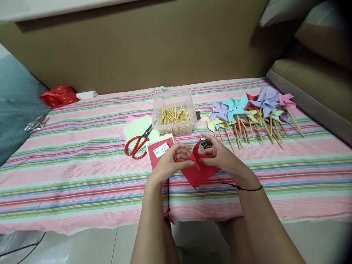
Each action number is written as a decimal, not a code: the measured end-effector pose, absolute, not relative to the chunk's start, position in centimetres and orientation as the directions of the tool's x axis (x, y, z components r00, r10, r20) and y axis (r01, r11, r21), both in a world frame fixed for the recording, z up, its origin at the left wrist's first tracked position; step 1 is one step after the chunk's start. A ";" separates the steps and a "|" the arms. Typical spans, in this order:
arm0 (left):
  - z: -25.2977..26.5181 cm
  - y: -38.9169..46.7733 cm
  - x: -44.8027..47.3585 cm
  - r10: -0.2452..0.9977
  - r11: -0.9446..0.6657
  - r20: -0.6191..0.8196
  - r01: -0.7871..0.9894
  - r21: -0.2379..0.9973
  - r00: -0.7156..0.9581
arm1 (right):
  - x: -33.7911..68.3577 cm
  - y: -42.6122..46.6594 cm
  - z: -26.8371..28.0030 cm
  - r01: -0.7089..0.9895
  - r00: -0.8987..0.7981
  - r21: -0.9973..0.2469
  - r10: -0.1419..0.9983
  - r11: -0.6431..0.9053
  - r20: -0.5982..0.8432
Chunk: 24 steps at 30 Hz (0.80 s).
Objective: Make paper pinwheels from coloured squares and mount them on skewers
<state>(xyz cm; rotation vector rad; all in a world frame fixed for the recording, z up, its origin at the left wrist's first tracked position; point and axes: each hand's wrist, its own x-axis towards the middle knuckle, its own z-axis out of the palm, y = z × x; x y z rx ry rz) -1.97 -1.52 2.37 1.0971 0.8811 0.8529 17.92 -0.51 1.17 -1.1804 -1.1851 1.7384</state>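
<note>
A red sheet of paper (pixel 196 176), partly folded up, is held between my two hands just above the striped cloth. The thumb of my left hand (pixel 176 161) presses on its middle from the left, with the fingers curled. My right hand (pixel 216 154) grips the paper from the right, thumb near the centre and one corner raised between the hands. Just beyond my right hand stands a small box of dark brown pieces (pixel 206 143), partly covered by the fingers. Under and behind my left hand lies a stack of coloured paper with a labelled red top sheet (pixel 156 152).
Red-handled scissors (pixel 137 146) lie on pale green sheets (pixel 136 126). A clear plastic box (pixel 173 126) holds many short wooden sticks (pixel 176 114). Several paper pinwheels (pixel 236 106) on sticks lie at right. A red plastic bag (pixel 59 96) sits far left, near clear packaging (pixel 36 124).
</note>
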 end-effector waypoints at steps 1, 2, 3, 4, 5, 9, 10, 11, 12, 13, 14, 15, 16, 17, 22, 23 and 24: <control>2.3 -1.5 -1.9 0.900 0.237 -0.172 -0.120 0.964 0.400 | 17.9 -0.5 1.2 -0.059 -0.330 -0.942 0.897 -0.330 -0.294; 2.2 -1.4 -1.9 0.899 0.240 -0.181 -0.103 0.965 0.400 | 17.8 -0.5 1.3 -0.052 -0.337 -0.940 0.892 -0.337 -0.301; 2.1 -1.4 -1.9 0.897 0.242 -0.189 -0.086 0.966 0.399 | 17.8 -0.5 1.5 -0.042 -0.346 -0.938 0.886 -0.344 -0.309; 2.0 -1.4 -1.9 0.898 0.243 -0.197 -0.070 0.967 0.394 | 17.8 -0.5 1.6 -0.034 -0.355 -0.936 0.879 -0.352 -0.318; 1.9 -1.3 -1.9 0.899 0.242 -0.203 -0.055 0.969 0.387 | 17.8 -0.6 1.7 -0.029 -0.362 -0.933 0.874 -0.358 -0.324; 1.8 -1.3 -1.7 0.902 0.236 -0.207 -0.031 0.971 0.379 | 18.0 -0.6 1.9 -0.028 -0.363 -0.935 0.875 -0.353 -0.320; 1.8 -1.3 -1.6 0.901 0.238 -0.209 -0.032 0.971 0.381 | 18.0 -0.6 1.9 -0.030 -0.363 -0.937 0.877 -0.347 -0.314; 1.8 -1.3 -1.5 0.901 0.240 -0.211 -0.031 0.970 0.380 | 18.0 -0.6 1.8 -0.030 -0.364 -0.938 0.878 -0.345 -0.311; 1.8 -1.3 -1.4 0.902 0.240 -0.214 -0.026 0.970 0.375 | 18.0 -0.5 1.8 -0.033 -0.364 -0.938 0.878 -0.346 -0.311; 1.8 -1.3 -1.3 0.905 0.239 -0.216 -0.018 0.971 0.367 | 18.0 -0.5 1.8 -0.037 -0.365 -0.937 0.877 -0.348 -0.312; 1.9 -1.3 -1.2 0.907 0.235 -0.217 -0.009 0.972 0.360 | 18.0 -0.5 1.7 -0.040 -0.367 -0.936 0.876 -0.350 -0.312; 1.9 -1.3 -1.1 0.910 0.230 -0.215 0.001 0.973 0.354 | 18.0 -0.5 1.7 -0.044 -0.369 -0.935 0.876 -0.351 -0.311; 1.9 -1.4 -1.1 0.911 0.226 -0.215 0.009 0.974 0.351 | 18.0 -0.5 1.7 -0.049 -0.371 -0.936 0.877 -0.348 -0.307; 1.9 -1.4 -1.0 0.912 0.223 -0.214 0.016 0.975 0.348 | 18.0 -0.5 1.6 -0.052 -0.372 -0.938 0.878 -0.344 -0.301; 1.8 -1.5 -0.9 0.914 0.240 -0.240 0.042 0.970 0.326 | 17.9 -0.5 1.5 -0.038 -0.361 -0.945 0.886 -0.324 -0.289; 1.8 -1.5 -1.0 0.914 0.248 -0.247 0.039 0.968 0.323 | 18.0 -0.6 1.5 -0.034 -0.360 -0.946 0.887 -0.322 -0.289; 1.8 -1.5 -1.0 0.912 0.258 -0.255 0.032 0.966 0.322 | 18.0 -0.6 1.4 -0.031 -0.359 -0.947 0.888 -0.320 -0.289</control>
